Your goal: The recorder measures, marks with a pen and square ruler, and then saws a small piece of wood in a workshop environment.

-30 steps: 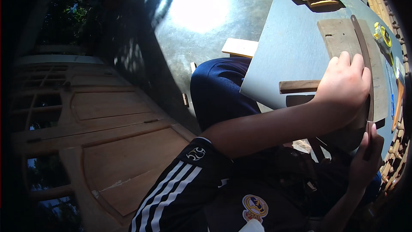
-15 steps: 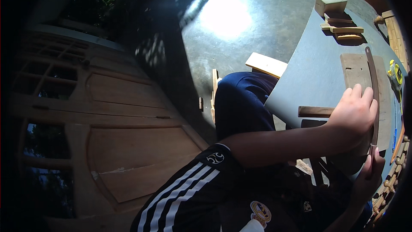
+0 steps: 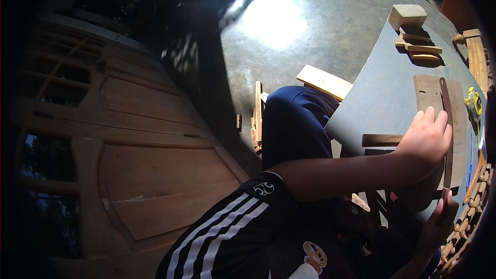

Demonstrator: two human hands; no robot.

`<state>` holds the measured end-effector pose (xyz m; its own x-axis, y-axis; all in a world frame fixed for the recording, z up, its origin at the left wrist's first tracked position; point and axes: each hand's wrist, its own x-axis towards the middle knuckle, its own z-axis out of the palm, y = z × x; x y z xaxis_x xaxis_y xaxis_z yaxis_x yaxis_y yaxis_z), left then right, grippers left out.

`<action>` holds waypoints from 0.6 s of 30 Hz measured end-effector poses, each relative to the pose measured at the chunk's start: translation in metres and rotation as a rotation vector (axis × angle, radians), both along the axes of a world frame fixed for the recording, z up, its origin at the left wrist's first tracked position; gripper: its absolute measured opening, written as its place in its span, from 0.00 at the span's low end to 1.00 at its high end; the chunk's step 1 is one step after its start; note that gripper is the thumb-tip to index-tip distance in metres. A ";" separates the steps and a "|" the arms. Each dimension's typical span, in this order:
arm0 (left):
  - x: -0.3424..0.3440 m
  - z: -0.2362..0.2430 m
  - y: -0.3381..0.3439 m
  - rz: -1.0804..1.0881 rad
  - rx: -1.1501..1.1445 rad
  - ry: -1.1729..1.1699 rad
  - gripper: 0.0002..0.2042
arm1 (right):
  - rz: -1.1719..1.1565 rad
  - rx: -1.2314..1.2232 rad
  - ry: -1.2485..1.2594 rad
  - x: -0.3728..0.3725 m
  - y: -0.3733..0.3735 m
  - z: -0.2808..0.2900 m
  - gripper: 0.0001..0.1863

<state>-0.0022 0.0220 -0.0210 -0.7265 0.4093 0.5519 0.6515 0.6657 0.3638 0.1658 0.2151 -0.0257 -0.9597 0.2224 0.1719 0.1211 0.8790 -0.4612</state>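
My left hand (image 3: 426, 137) is closed, fingers bent down, over a dark wooden strip (image 3: 381, 140) whose free end sticks out to the left. Beneath it lies a flat wooden board (image 3: 427, 89) on a grey-topped table (image 3: 364, 101). A long, narrow dark blade (image 3: 446, 95) with a hole in its far tip runs along the right side of my left hand. My right hand (image 3: 443, 213), lower and in shadow, grips the near end of this blade. The blade's edge and the strip's right end are hidden.
A pale wood block (image 3: 407, 16) and several small wood pieces (image 3: 421, 48) sit at the table's far end. On its right are a yellow tape measure (image 3: 474, 102) and turned wooden furniture (image 3: 473, 212). A plank (image 3: 325, 81) lies left of the table; panelled wooden doors (image 3: 170, 191) stand at left.
The blade has slid toward me along the board, its tip now close to the board's far edge. My left hand stays over the strip. The whole view has shifted slightly.
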 end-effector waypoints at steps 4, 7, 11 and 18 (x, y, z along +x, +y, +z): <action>0.005 0.003 -0.001 -0.024 0.032 -0.041 0.09 | 0.018 0.035 0.035 0.019 -0.009 -0.002 0.14; 0.004 0.009 0.004 -0.050 0.038 -0.077 0.08 | -0.059 0.091 0.041 0.053 -0.011 0.013 0.14; -0.004 0.019 -0.008 -0.155 -0.067 -0.073 0.08 | 0.043 -0.002 0.067 0.028 -0.037 0.033 0.12; -0.010 0.015 -0.017 -0.084 -0.056 -0.100 0.09 | 0.165 -0.090 0.190 -0.024 -0.047 0.029 0.12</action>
